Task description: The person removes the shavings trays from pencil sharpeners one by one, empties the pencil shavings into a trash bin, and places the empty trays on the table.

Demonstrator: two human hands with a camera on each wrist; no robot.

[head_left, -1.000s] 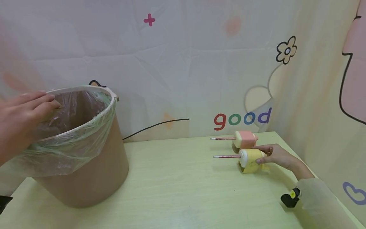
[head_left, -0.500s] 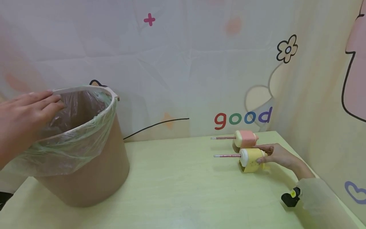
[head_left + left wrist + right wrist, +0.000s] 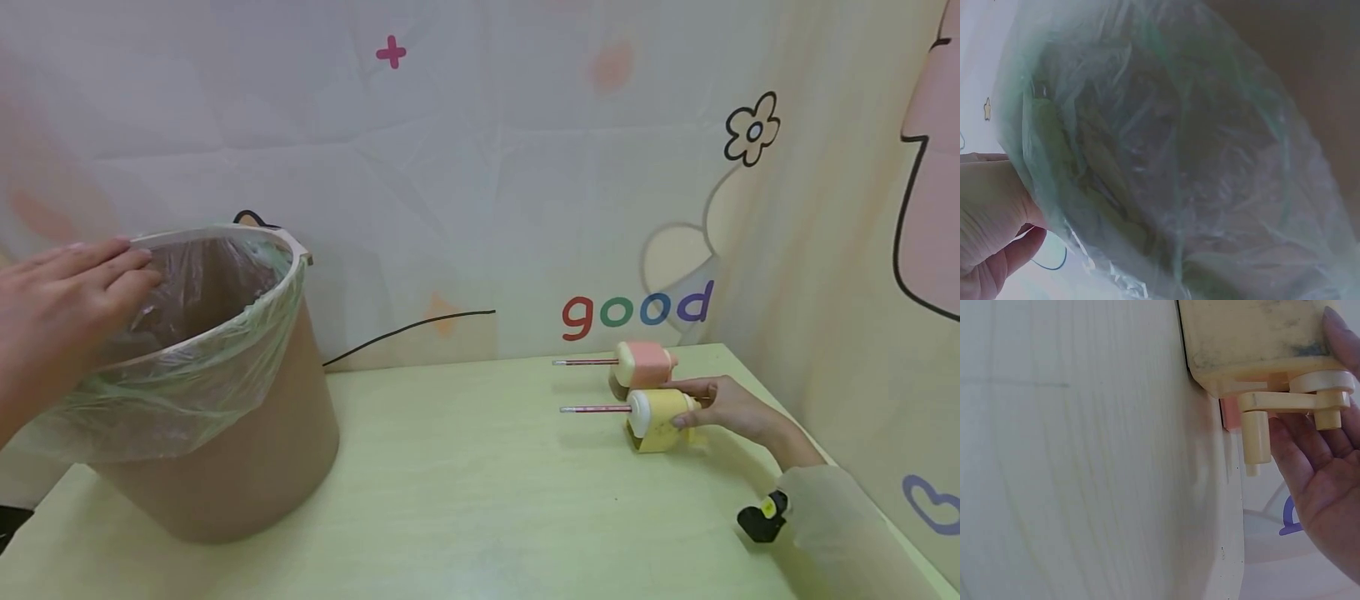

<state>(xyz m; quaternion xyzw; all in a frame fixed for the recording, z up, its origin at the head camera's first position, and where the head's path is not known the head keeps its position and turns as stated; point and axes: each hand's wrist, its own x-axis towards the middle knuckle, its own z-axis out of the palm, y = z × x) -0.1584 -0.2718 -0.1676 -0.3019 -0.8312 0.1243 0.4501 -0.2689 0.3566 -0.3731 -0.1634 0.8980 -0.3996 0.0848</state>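
Observation:
A beige bin (image 3: 247,467) with a clear greenish bag (image 3: 202,400) folded over its rim stands at the left. My left hand (image 3: 67,300) is over the bin's mouth, its fingers extended and nothing visible between them. In the left wrist view the bag's plastic (image 3: 1179,156) fills most of the picture, with part of the hand (image 3: 994,225) at the left edge. My right hand (image 3: 727,410) grips a yellow pencil sharpener (image 3: 662,419), thumb on the near side. A red pencil (image 3: 596,409) sticks out of its front. The right wrist view shows the sharpener's crank (image 3: 1285,402).
A pink pencil sharpener (image 3: 651,364), also with a red pencil (image 3: 585,362) in it, sits just behind the yellow one. A small black object with a yellow centre (image 3: 763,517) is by the right sleeve. The pale table (image 3: 480,500) meets a printed wall sheet (image 3: 450,208).
A small brownish piece visible at my left fingertips a second ago no longer shows, and those fingers have shifted slightly. My right hand and the yellow pencil sharpener stay in place.

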